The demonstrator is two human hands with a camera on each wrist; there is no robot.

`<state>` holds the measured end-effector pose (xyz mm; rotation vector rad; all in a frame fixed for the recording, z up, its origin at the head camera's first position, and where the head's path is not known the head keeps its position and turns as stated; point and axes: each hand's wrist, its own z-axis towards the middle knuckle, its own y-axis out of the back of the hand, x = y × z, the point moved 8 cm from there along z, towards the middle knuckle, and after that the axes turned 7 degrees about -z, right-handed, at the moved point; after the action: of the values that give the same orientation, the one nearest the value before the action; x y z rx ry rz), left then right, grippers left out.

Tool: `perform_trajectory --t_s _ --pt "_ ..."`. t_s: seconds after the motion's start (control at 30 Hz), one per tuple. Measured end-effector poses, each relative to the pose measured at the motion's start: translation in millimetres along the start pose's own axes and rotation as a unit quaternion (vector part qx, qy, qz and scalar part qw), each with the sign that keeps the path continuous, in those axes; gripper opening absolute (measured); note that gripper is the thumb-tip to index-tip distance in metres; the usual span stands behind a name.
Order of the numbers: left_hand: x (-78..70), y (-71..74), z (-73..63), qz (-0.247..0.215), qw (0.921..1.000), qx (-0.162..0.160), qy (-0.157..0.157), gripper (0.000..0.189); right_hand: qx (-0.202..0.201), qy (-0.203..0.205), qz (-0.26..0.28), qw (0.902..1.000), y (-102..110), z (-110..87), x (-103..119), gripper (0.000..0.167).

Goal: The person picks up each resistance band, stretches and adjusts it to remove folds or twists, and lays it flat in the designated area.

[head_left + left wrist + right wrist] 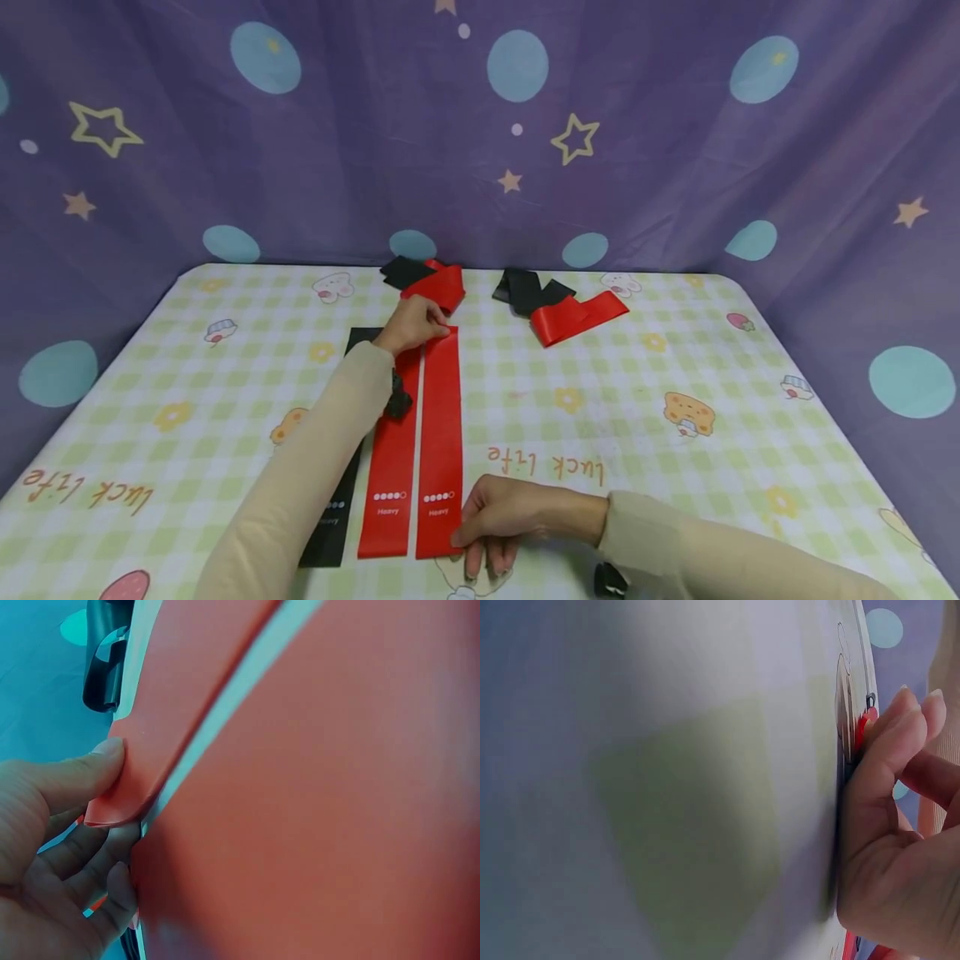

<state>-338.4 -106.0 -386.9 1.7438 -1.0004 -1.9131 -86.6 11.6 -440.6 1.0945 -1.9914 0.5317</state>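
Observation:
A red resistance band marked "Heavy" lies flat and lengthwise on the table. My left hand pinches its far end; in the left wrist view, the thumb presses on top of the red band and fingers are underneath. At the near right corner, my right hand grips the same band between thumb and fingers. Just left of it, a second red band lies parallel, with a narrow gap between them. Beyond that is a black band, partly hidden by the left forearm. The right wrist view shows the right hand low against the tabletop.
Behind the left hand lie a folded red band and a black one. Farther right are another loose black band and red band. A checked cloth covers the table, and a purple curtain hangs behind.

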Motion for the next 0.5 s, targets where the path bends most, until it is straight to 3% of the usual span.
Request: perform_trajectory --t_s 0.5 --pt "-2.9 -0.9 -2.2 0.014 0.9998 -0.005 0.015 0.017 0.016 0.015 -0.009 0.9997 2.5 -1.3 3.1 0.027"
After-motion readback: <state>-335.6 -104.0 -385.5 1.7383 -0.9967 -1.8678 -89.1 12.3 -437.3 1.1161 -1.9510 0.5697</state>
